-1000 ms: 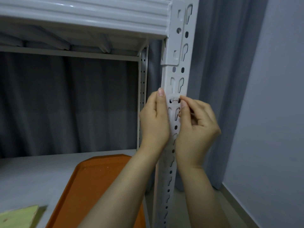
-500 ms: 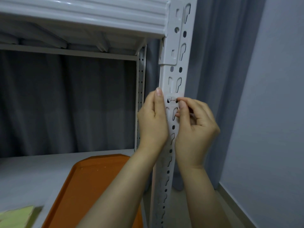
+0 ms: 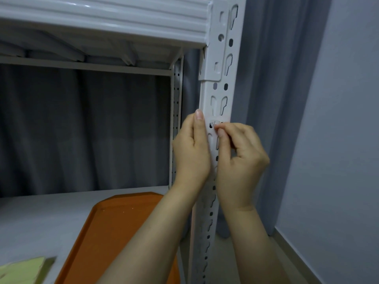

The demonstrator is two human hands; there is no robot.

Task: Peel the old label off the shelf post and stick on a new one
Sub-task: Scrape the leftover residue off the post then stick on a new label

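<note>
From my remote feed I look along a white slotted shelf post (image 3: 219, 93) that runs from top to bottom through the middle of the view. The old label (image 3: 223, 118) is a pale strip with dark marks, stuck across the post's front face just under a pair of keyhole slots. The right hand (image 3: 240, 158) is at it – thumb and forefinger curled in and pinching the strip's lower part, the other fingers folded into the palm. The left hand (image 3: 192, 148) lies against the post's left edge with one digit straight up beside the label. Its remaining fingers are hidden behind the post, so I cannot tell whether they wrap the metal or only rest there. Above, a white shelf beam (image 3: 102, 19) hooks into the post. Below and left, an orange tray (image 3: 123, 222) sits on the grey lower shelf (image 3: 41, 212), with a yellowish flat piece (image 3: 22, 269) at the bottom corner – too blurred to identify. Grey curtain (image 3: 266, 99) hangs behind, beside a pale wall (image 3: 338, 140).
</note>
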